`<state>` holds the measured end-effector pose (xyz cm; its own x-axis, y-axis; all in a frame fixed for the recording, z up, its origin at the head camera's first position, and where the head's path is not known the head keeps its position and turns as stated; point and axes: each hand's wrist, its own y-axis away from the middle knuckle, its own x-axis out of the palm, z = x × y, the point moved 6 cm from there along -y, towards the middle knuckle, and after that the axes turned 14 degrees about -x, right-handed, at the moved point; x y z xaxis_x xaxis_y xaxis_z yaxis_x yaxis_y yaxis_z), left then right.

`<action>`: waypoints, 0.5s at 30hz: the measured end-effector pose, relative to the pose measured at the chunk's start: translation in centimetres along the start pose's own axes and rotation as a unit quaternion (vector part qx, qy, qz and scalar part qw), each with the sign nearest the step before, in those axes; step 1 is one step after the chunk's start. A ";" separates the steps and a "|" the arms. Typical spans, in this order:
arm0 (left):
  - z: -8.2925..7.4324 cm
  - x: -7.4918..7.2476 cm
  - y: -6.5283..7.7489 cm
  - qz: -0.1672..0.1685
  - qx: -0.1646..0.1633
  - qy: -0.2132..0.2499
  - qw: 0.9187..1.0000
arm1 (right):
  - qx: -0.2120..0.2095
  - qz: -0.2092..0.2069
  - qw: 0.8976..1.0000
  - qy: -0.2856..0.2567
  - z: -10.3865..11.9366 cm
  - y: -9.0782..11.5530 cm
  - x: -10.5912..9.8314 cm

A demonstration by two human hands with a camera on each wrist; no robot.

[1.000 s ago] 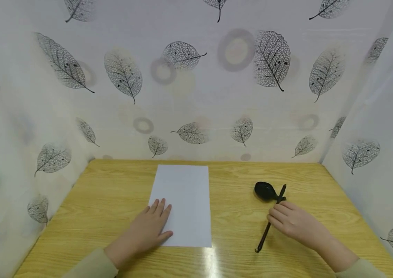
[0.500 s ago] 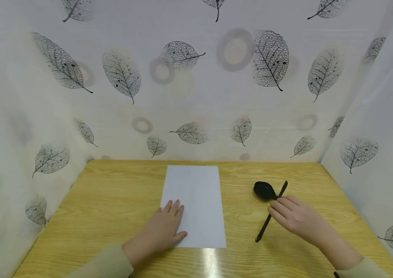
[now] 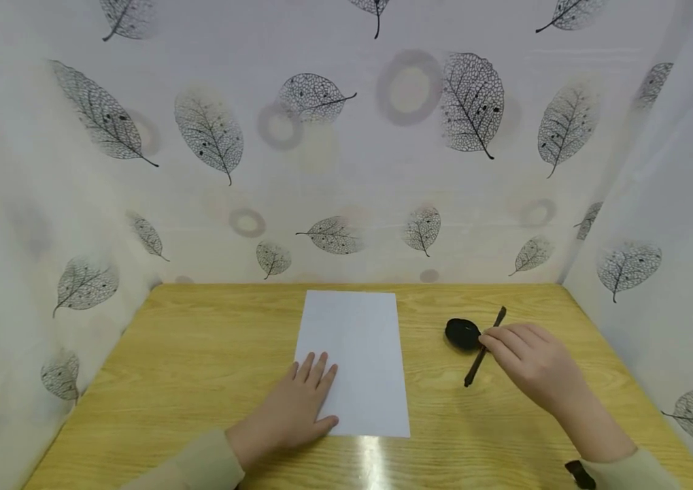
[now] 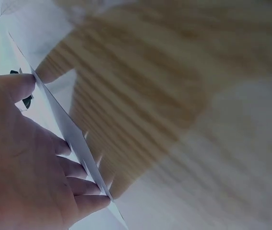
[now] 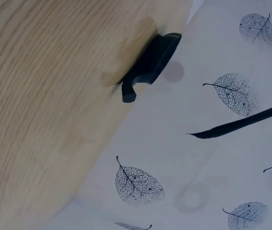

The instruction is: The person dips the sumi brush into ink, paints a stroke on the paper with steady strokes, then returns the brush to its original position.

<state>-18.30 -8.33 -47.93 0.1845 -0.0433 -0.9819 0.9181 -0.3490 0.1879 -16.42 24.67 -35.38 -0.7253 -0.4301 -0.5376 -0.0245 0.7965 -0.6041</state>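
A white sheet of paper (image 3: 361, 361) lies on the wooden table. My left hand (image 3: 297, 408) rests on its lower left part, fingers straight and spread. In the left wrist view the fingertips (image 4: 95, 203) press along the sheet. My right hand (image 3: 536, 364) pinches a dark writing brush (image 3: 474, 369) around its middle, the brush slanting. Its pointed dark tip, raised above the table, shows in the right wrist view, while that hand is almost wholly out of that view. A black ink dish (image 3: 462, 335) with a short handle sits just left of the right hand, overlapped by the fingers.
The wooden table (image 3: 217, 340) is walled at the back and sides by a pale curtain (image 3: 352, 170) with leaf prints. A small black piece (image 3: 580, 474) shows beside the right sleeve.
My left hand has slid right, and the paper has shifted right with it. My right hand has moved up and away from me, raising the brush. The dish has stayed on the table.
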 end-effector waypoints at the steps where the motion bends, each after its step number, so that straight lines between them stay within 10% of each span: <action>1: 0.0 0.1 0.0 0.002 -0.001 0.003 1.000 | 0.008 -0.006 1.000 0.004 -0.2 -0.1 -0.1; 15: -1.3 -0.1 -0.3 0.003 -0.013 0.006 1.000 | 0.171 -0.046 0.984 0.008 -1.8 2.2 0.1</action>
<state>-18.16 -6.99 -47.87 0.1950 -0.0333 -0.9802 0.9254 -0.3250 0.1951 -17.82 27.12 -35.69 -0.7410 -0.4851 -0.4643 0.1403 0.5644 -0.8135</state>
